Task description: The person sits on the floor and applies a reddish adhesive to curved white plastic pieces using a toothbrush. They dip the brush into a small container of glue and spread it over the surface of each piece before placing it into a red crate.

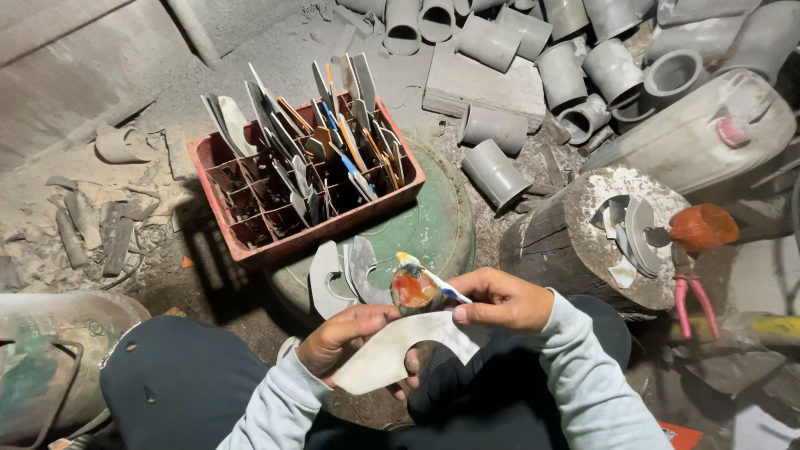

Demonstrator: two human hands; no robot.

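The left hand [346, 337] grips a pale curved sheet piece [392, 354], steadying it. Just above that piece, the right hand [500, 302] pinches a small orange-filled tin [414, 289], tilted toward it.

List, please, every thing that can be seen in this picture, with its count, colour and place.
crate: one, red, centre left, full of curved grey cut pieces
pipe sections: many, grey, top right
stump: one, dark wood, right, with cut pieces on top
jug: one, dusty pale, far right
pliers: one, pink handles, beside the stump
green disc: one, under the crate
curved sheet: one, pale, in the left hand
small tin: one, orange inside, between the hands
left hand: holds the sheet
right hand: fingers at the tin
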